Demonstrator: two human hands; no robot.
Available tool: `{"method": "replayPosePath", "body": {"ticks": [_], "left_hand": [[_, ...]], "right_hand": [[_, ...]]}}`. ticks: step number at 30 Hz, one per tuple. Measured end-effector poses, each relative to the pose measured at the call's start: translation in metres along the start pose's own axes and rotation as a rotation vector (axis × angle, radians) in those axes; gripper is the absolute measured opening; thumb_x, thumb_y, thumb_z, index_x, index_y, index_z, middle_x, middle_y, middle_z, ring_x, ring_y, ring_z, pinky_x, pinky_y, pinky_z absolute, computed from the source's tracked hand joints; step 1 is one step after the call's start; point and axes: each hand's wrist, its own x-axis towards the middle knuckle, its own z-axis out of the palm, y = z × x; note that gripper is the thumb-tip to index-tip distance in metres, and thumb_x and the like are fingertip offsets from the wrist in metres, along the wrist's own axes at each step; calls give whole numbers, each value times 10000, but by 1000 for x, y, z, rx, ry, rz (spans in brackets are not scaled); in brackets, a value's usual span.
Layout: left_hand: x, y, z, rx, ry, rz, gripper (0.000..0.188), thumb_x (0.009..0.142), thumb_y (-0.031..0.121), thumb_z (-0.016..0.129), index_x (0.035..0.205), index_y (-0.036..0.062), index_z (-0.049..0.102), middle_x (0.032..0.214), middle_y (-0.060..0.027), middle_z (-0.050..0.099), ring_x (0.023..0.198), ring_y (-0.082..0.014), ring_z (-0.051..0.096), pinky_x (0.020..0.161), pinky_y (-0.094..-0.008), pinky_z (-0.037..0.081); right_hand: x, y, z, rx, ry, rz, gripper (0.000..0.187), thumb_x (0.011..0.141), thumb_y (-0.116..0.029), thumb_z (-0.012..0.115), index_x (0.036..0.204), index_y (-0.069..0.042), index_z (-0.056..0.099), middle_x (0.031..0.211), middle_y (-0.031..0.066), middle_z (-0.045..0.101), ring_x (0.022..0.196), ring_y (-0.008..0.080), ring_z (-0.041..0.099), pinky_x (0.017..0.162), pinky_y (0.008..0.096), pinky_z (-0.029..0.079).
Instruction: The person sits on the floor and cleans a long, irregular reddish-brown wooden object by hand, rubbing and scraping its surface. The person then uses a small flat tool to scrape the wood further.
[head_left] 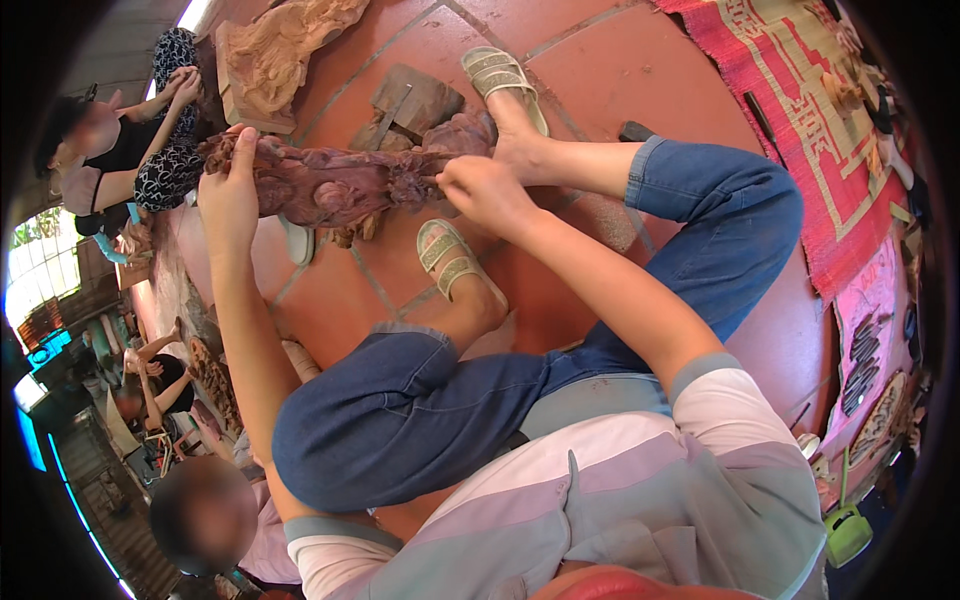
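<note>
A dark reddish-brown wood carving [325,188] with figures in relief lies level across the space in front of my feet. My left hand [232,195] grips its left end, thumb up along the edge and the other fingers hidden behind it. At the right end, my right hand [490,195] is closed in a pinch against the carved tip. Whatever sits between those fingertips is too small or hidden to make out.
Beyond the carving, a wooden block [415,100] with a metal blade rests on red floor tiles. A paler carved slab [275,60] stands farther left. One person [115,150] sits at the far left, with others lower down. A red patterned mat [790,130] covers the right side.
</note>
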Motion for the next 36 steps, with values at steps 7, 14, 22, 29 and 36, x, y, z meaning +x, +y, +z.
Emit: {"method": "replayPosePath", "body": {"ticks": [7, 14, 22, 29, 36], "left_hand": [[1, -23, -6, -130, 16, -33, 330, 910, 274, 556, 1075, -7, 604, 899, -69, 661, 825, -131, 611, 764, -263, 474], [2, -26, -5, -171, 3, -46, 333, 910, 276, 557, 1077, -8, 606, 908, -69, 654, 822, -128, 609, 765, -260, 474], [-4, -15, -5, -100, 23, -51, 351, 904, 291, 565, 1077, -12, 605, 915, -81, 663, 827, -143, 615, 771, -261, 473], [-7, -14, -6, -107, 44, -50, 340, 905, 284, 566, 1070, -10, 604, 886, -70, 669, 808, -126, 615, 779, -260, 464], [-5, -15, -4, -52, 7, -34, 347, 907, 300, 556, 1074, 1, 612, 898, -74, 668, 818, -133, 614, 773, -262, 462]], "right_hand": [[0, -4, -12, 28, -43, 111, 81, 755, -87, 610, 797, -33, 567, 764, 133, 614, 753, 300, 615, 669, 395, 482], [6, 5, -8, 40, -53, 189, 104, 747, -90, 613, 816, -26, 571, 747, 140, 627, 713, 323, 617, 635, 395, 485], [13, -15, 13, 74, -41, 108, 90, 759, -87, 603, 810, -17, 582, 775, 166, 620, 753, 322, 614, 663, 391, 485], [-9, -10, -6, 145, -44, 117, 157, 794, -28, 590, 942, -23, 642, 900, 137, 658, 802, 277, 639, 720, 338, 503], [-1, -12, 12, 122, 15, 128, 85, 794, -59, 588, 865, -14, 576, 839, 170, 627, 814, 334, 614, 715, 402, 485]]}}
